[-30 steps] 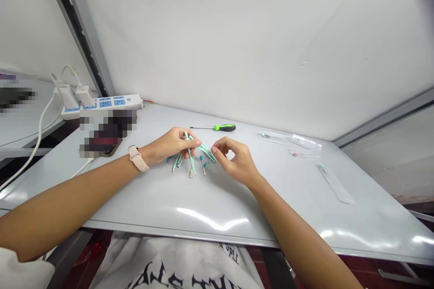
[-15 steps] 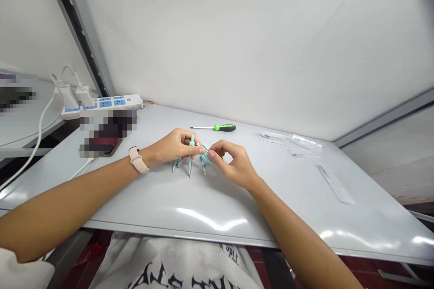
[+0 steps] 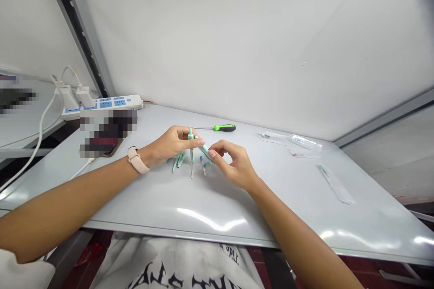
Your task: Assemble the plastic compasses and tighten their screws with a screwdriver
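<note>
My left hand (image 3: 171,144), with a pale watch at the wrist, pinches the top of a bundle of thin mint-green compasses (image 3: 191,153) that stand on their tips on the grey table (image 3: 210,198). The right hand (image 3: 233,162) pinches one green leg of that bundle on its right side, fingers curled. Several more green legs fan out under my left palm; their far ends are hidden by my fingers.
A green-handled screwdriver (image 3: 220,128) lies just behind my hands. Clear plastic wrappers (image 3: 298,142) and a long sleeve (image 3: 334,183) lie to the right. A white power strip (image 3: 101,104) with plugged chargers sits at the back left beside a blurred dark object (image 3: 106,133).
The bundle has been drawn more upright and closer together. My left hand rose slightly, and my right fingers closed in on a leg.
</note>
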